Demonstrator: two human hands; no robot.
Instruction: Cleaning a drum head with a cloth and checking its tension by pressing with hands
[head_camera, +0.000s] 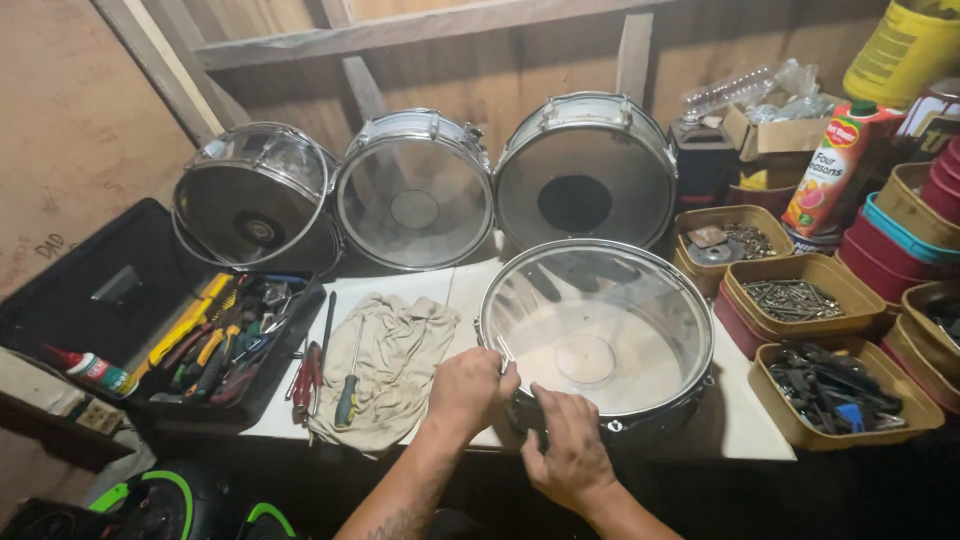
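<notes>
Gripping the snare drum (600, 345) at its near rim, both hands (468, 385) (568, 450) clasped side hardware; adjustment appeared unfinished.

A drum (596, 340) lies on the bench (745, 425); three drums (415, 190) lean behind, toolbox (215, 345) left, trays (800, 292) right (cloth (392, 365) between).

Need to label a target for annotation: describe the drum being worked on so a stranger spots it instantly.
On the white tabletop, three drums lean on their sides along the wooden back wall. In front of them, at the near edge, the snare drum lies flat, clear head up. It alone is not tilted, and the left hand and right hand grip its near rim.
</notes>
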